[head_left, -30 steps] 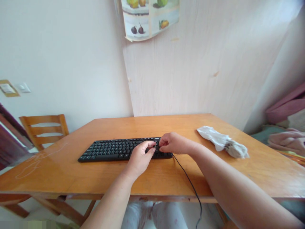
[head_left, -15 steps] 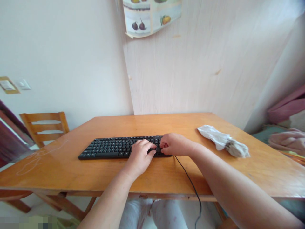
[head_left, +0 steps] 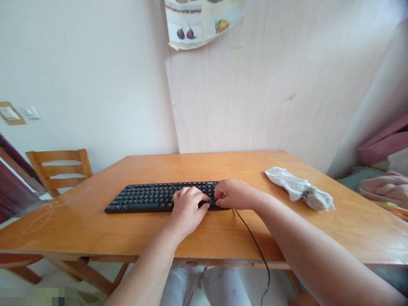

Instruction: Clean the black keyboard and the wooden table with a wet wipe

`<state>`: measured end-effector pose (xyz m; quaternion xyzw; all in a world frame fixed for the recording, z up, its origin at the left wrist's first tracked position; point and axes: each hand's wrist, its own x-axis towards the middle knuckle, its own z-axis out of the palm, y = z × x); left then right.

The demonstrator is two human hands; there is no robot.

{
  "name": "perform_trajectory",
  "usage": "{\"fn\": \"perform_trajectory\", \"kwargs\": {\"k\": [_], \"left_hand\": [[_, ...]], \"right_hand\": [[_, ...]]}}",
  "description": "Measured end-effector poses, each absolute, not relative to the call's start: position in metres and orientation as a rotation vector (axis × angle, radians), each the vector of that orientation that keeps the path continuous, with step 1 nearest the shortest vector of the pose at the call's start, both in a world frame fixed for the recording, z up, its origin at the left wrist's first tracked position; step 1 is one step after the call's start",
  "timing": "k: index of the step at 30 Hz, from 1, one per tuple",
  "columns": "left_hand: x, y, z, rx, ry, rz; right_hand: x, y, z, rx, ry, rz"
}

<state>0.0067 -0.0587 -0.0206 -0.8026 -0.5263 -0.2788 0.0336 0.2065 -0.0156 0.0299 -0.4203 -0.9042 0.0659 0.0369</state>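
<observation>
A black keyboard lies on the wooden table in front of me, its long side toward me. My left hand rests over its right part, palm down, with thumb and index finger apart above the keys. Close beside it, my right hand covers the keyboard's right end. Its fingers are curled in toward the thumb, and whatever may be between the tips is hidden. From under this end a black cable runs down over the table's front edge.
On the table's right lies a white and grey cloth. Thin white string lies at the far left of the table. A wooden chair stands beyond the left side. Behind the table is a wall with a fruit poster.
My left hand's fingers have shifted very slightly left and spread a little on the keys. My right hand stays at the keyboard's right end, almost unmoved.
</observation>
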Motion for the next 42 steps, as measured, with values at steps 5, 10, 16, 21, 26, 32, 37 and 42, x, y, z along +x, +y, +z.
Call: {"fn": "perform_trajectory", "kwargs": {"k": [5,10,16,21,26,32,37,42], "left_hand": [[0.0074,-0.0589,-0.0214,-2.462,-1.619,-0.893],[0.0078,-0.0599,-0.0221,-2.460,-1.627,-0.908],[0.0088,-0.0621,-0.0224,-2.433,-1.650,-0.914],[0.0087,-0.0619,-0.0225,-2.434,-1.646,-0.902],[0.0091,-0.0610,-0.0230,-2.431,-1.649,-0.897],[0.0098,-0.0614,-0.0228,-2.439,-1.651,-0.914],[0.0094,-0.0604,-0.0227,-2.443,-1.672,-0.932],[0.0083,-0.0588,-0.0234,-2.449,-1.658,-0.981]], "right_hand": [[0.2054,-0.0160,0.0284,-1.268,-2.766,0.187],[0.2050,-0.0162,0.0278,-1.269,-2.761,0.159],[0.2050,-0.0171,0.0273,-1.269,-2.778,0.129],[0.2046,-0.0176,0.0266,-1.266,-2.788,0.097],[0.2041,-0.0184,0.0266,-1.249,-2.776,0.078],[0.2036,-0.0183,0.0280,-1.281,-2.786,0.064],[0.2043,-0.0174,0.0290,-1.298,-2.783,0.117],[0.2044,-0.0169,0.0291,-1.333,-2.772,0.187]]}}
